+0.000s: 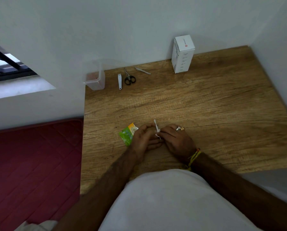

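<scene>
A thin white strip (pixel 156 129) is pinched in the fingertips of the right hand (pixel 174 139), at lower centre of the frame above the counter (pixel 206 104). The left hand (pixel 143 139) is curled just beside the strip; whether it grips the strip cannot be told. A green sachet (pixel 127 134) is recorded at its left edge. Scissors (pixel 129 78) are noted at upper centre.

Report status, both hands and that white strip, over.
Right hand pinches white strip. Left hand beside it, grip unclear, partly over green sachet. Scissors lie far back by the wall.
</scene>
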A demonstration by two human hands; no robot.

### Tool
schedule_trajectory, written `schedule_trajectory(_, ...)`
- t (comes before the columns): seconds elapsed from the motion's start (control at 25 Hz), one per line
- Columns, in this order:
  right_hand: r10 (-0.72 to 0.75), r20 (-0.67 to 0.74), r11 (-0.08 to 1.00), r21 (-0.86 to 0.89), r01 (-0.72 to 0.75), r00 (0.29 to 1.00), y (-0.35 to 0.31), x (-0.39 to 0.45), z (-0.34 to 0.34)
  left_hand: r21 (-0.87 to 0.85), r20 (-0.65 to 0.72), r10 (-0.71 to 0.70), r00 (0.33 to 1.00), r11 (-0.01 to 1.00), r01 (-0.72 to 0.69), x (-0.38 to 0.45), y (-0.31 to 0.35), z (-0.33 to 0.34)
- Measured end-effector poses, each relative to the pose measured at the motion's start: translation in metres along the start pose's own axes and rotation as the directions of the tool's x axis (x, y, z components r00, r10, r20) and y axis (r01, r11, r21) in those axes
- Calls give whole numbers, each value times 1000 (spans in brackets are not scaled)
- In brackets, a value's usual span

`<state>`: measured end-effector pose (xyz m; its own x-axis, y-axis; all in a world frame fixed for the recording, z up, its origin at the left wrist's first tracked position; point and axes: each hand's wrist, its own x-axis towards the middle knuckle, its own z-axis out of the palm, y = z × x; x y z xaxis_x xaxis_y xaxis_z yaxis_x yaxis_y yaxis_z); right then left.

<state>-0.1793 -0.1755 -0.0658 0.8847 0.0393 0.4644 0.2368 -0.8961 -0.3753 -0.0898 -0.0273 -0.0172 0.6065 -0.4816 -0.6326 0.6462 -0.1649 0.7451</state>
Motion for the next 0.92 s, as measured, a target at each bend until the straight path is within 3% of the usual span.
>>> schedule_trajectory(0.32, -8, -12, 1000, 10, 8, 1000, -2, -7, 0, 90, -149, 11, 989, 996, 3, 5, 3, 13)
schedule_trajectory(0.48, -18, -30, 999, -35, 17, 999, -3, -11, -1, 164, -167, 49, 985, 986, -22, 6, 2, 16)
schedule_trajectory(0.92, -56, -29, 997, -57, 55, 998, -8, -16, -9, 145, -191, 79, 978, 988, -52, 11, -3, 15)
